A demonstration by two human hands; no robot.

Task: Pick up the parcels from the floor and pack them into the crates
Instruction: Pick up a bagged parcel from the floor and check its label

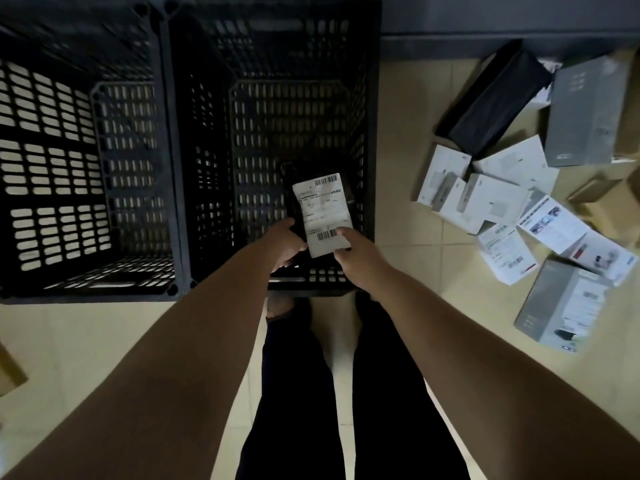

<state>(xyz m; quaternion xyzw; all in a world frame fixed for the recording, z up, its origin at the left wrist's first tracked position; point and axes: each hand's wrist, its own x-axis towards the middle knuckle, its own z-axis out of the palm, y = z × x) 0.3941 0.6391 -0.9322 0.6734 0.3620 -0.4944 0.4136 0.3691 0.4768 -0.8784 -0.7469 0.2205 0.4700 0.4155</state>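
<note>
A black parcel with a white shipping label (322, 211) hangs inside the right black crate (372, 133), near its front right corner. My left hand (287, 242) grips the parcel's near left edge. My right hand (356, 256) pinches its near right edge, thumb on the label. A second black crate (166, 168) stands to the left, touching the first. On the floor to the right lies a heap of parcels: white boxes (485, 192), a black bag parcel (491, 102) and a grey box (585, 112).
Another grey box (561, 306) lies on the tiles at the near right. Brown cardboard (609, 206) sits at the right edge, and a brown corner (8, 372) at the far left. My legs and feet stand just before the right crate. A dark wall base runs behind.
</note>
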